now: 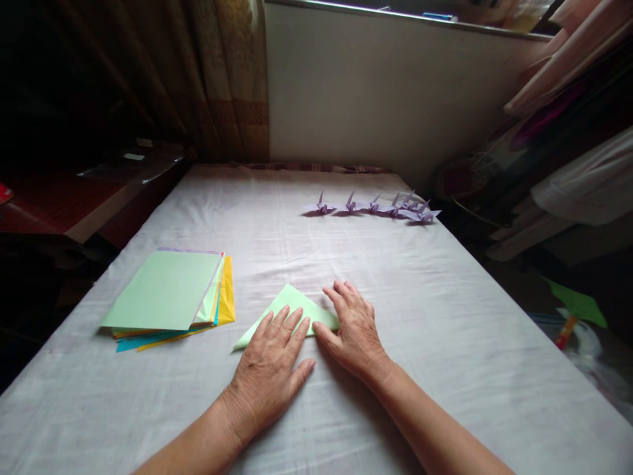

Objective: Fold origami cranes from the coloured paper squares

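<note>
A light green sheet of paper (289, 305), folded into a triangle, lies flat on the white cloth-covered table (445, 316). My left hand (270, 373) rests on the triangle's near edge with its fingers spread and flat. My right hand (352, 324) presses on the triangle's right corner, fingers flat and slightly apart. Neither hand grips the paper; both only press it down.
A stack of coloured paper sheets (171, 297), green on top, lies to the left. A row of several purple paper cranes (376, 206) stands at the far right of the table. A dark wooden surface (59, 198) adjoins the left edge; clutter sits right.
</note>
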Action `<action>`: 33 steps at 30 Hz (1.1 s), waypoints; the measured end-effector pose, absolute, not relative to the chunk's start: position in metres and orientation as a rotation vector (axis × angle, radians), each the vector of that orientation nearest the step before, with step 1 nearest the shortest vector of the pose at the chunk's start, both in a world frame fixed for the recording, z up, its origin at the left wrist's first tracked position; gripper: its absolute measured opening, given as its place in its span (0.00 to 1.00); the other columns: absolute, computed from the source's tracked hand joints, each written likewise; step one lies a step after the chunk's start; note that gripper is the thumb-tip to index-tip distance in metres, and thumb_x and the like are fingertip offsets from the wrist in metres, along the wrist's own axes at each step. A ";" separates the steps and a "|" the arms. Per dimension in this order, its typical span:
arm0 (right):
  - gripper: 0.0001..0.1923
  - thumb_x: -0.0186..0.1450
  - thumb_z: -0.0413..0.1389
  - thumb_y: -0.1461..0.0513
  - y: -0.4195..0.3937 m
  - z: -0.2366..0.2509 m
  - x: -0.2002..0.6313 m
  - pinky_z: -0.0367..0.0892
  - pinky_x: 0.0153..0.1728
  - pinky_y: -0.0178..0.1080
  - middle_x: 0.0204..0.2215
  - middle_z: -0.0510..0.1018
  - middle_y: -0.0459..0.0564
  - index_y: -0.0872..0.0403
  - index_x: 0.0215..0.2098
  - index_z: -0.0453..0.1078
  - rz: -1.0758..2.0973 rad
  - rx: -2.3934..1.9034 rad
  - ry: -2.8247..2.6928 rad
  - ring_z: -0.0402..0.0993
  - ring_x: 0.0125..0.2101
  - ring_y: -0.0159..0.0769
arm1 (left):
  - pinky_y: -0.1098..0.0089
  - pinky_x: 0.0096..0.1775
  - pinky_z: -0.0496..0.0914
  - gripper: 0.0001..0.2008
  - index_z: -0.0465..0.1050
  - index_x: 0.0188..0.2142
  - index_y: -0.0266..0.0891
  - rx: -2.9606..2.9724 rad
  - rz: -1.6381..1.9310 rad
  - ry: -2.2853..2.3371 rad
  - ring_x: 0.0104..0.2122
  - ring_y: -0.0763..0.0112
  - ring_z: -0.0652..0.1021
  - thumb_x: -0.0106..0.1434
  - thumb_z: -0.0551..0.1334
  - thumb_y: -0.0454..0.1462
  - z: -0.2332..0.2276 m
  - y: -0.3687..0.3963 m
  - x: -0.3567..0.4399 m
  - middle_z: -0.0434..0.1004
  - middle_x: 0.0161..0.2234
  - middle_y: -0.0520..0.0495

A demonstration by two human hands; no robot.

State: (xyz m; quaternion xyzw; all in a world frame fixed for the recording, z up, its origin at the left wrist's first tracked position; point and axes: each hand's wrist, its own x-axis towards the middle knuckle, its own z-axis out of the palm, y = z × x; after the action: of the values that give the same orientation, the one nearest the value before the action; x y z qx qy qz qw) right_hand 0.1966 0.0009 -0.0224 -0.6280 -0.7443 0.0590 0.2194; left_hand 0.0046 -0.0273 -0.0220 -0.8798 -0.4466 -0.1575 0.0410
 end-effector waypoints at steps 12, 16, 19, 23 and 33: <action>0.38 0.59 0.58 0.53 0.000 -0.019 0.216 0.50 0.61 0.58 0.64 0.59 0.65 0.57 0.64 0.58 0.176 -2.008 -2.025 0.49 0.65 0.58 | 0.54 0.62 0.57 0.27 0.62 0.63 0.38 -2.686 -0.440 -1.312 0.62 0.54 0.65 0.68 0.54 0.47 -0.025 -0.026 0.003 0.64 0.63 0.43; 0.36 0.60 0.57 0.52 -0.005 -0.022 0.240 0.51 0.60 0.58 0.64 0.60 0.63 0.55 0.64 0.58 0.127 -2.053 -1.975 0.50 0.65 0.57 | 0.53 0.61 0.57 0.27 0.62 0.63 0.38 -2.699 -0.448 -1.301 0.61 0.53 0.66 0.68 0.55 0.46 -0.025 -0.025 0.002 0.64 0.63 0.41; 0.36 0.60 0.57 0.53 -0.007 -0.023 0.248 0.51 0.60 0.58 0.64 0.60 0.63 0.54 0.64 0.58 0.127 -2.069 -1.954 0.50 0.65 0.56 | 0.51 0.61 0.58 0.26 0.63 0.63 0.44 -2.725 -0.437 -1.305 0.61 0.52 0.66 0.67 0.56 0.45 -0.024 -0.023 0.001 0.64 0.63 0.42; 0.35 0.61 0.57 0.54 -0.004 -0.022 0.242 0.51 0.59 0.59 0.64 0.59 0.61 0.51 0.64 0.58 0.168 -2.026 -1.947 0.50 0.65 0.55 | 0.49 0.59 0.60 0.23 0.65 0.61 0.53 -2.757 -0.415 -1.293 0.61 0.49 0.66 0.66 0.58 0.43 -0.021 -0.023 0.002 0.64 0.63 0.43; 0.32 0.64 0.56 0.53 -0.004 -0.017 0.206 0.48 0.61 0.60 0.65 0.58 0.64 0.54 0.64 0.60 0.163 -1.993 -2.072 0.48 0.66 0.57 | 0.48 0.58 0.60 0.20 0.67 0.59 0.58 -2.802 -0.398 -1.366 0.60 0.49 0.67 0.68 0.55 0.49 -0.014 -0.024 0.006 0.66 0.61 0.44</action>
State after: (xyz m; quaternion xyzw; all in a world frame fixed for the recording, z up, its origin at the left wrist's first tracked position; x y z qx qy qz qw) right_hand 0.2064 -0.0035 -0.0169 -0.6862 -0.7134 0.0560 0.1304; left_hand 0.0058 -0.0241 -0.0141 -0.8916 -0.4348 -0.1267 -0.0005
